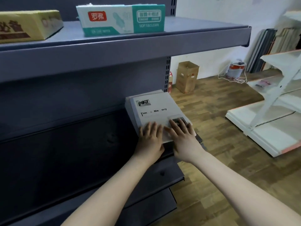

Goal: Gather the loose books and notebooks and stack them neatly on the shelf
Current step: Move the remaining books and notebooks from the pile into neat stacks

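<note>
A white book point(154, 110) printed with "Time & Memory" lies flat on top of a small stack at the right end of the dark grey middle shelf point(81, 141). The edge of a second white book shows beneath it on the left. My left hand point(150, 141) lies flat on the book's near left corner, fingers straight. My right hand point(182, 136) presses flat on its near right corner, covering part of a grey picture on the cover.
The upper shelf point(130, 46) carries a teal and white tissue box point(120, 19) and a yellow carton point(27, 25). On the wooden floor stand a brown cardboard box point(187, 77), a paint can point(235, 70) and white shelf units point(268, 124) at the right.
</note>
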The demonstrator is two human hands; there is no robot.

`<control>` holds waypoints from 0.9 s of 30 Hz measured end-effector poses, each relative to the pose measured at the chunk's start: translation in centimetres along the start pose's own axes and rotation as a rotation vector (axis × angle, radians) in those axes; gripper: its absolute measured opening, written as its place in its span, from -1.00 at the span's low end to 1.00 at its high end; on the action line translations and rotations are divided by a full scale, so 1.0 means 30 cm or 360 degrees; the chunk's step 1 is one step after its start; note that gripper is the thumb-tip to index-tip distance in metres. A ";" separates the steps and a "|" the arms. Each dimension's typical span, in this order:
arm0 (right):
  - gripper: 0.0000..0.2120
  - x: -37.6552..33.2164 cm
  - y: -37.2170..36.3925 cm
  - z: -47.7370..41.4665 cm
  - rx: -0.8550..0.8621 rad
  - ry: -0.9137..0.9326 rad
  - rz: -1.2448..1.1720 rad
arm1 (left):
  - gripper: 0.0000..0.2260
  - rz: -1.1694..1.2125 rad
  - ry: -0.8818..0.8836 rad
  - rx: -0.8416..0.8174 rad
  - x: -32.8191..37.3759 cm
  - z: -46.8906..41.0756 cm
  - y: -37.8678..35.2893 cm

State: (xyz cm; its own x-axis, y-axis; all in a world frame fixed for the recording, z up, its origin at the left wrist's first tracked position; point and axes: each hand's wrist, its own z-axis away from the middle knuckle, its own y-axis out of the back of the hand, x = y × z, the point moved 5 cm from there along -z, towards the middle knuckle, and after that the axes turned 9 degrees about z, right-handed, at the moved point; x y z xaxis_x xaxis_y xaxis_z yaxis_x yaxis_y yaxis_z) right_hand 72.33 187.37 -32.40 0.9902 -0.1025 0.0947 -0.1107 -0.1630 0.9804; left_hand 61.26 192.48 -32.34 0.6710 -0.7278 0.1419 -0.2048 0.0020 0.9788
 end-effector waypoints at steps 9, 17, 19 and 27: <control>-0.16 0.038 0.010 -0.080 -0.0272 0.0250 0.0120 | -0.36 -0.0024 0.0146 -0.0031 -0.005 -0.050 0.019; -0.16 0.052 0.020 -0.125 -0.0348 0.0300 0.0082 | -0.28 0.0021 0.0180 -0.0050 -0.020 -0.076 0.026; -0.17 0.052 0.022 -0.129 -0.0341 0.0302 0.0085 | -0.28 0.0020 0.0188 -0.0032 -0.020 -0.076 0.032; -0.17 0.055 0.022 -0.132 -0.0358 0.0302 0.0088 | -0.28 0.0092 0.0292 -0.0081 -0.022 -0.069 0.028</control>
State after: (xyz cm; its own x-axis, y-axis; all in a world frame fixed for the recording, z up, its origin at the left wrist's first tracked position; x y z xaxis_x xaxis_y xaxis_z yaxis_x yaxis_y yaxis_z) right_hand 74.24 190.96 -30.91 0.9837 0.0833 0.1591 -0.1644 0.0615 0.9845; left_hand 62.13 194.39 -31.30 0.7787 -0.5883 0.2183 -0.2138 0.0783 0.9737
